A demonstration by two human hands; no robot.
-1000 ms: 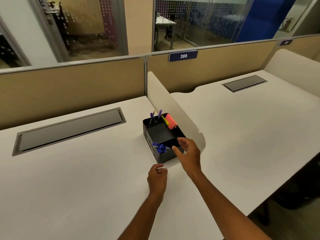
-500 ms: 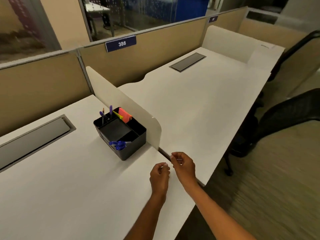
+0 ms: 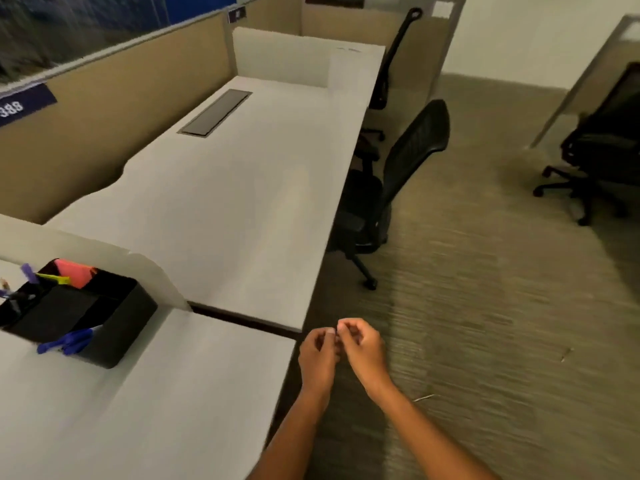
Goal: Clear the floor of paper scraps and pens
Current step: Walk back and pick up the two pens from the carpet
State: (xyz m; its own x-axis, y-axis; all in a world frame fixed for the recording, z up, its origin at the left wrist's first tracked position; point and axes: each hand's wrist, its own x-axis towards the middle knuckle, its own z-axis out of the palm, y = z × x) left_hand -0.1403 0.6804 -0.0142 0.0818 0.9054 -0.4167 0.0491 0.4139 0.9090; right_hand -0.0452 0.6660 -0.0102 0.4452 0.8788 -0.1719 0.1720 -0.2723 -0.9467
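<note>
A black desk organiser (image 3: 114, 327) stands on the white desk (image 3: 138, 410) at the left, holding blue pens (image 3: 65, 341), a purple pen and pink and yellow sticky notes (image 3: 74, 271). My left hand (image 3: 317, 355) and my right hand (image 3: 362, 348) hover close together just past the desk's front corner, over the carpet, fingers curled with fingertips nearly touching. Nothing shows in either hand. On the carpet, a thin pale stick-like scrap (image 3: 424, 397) lies right of my right forearm, and another small one (image 3: 567, 355) lies further right.
A second white desk (image 3: 242, 188) stretches away behind a low white divider (image 3: 152, 271). A black mesh chair (image 3: 391, 188) is tucked at its edge, another chair (image 3: 595, 157) stands far right. Striped grey carpet (image 3: 485, 289) covers the floor.
My view has swung right, from the desk towards the carpet and chairs. My right hand left the organiser and both hands drew together past the desk's edge.
</note>
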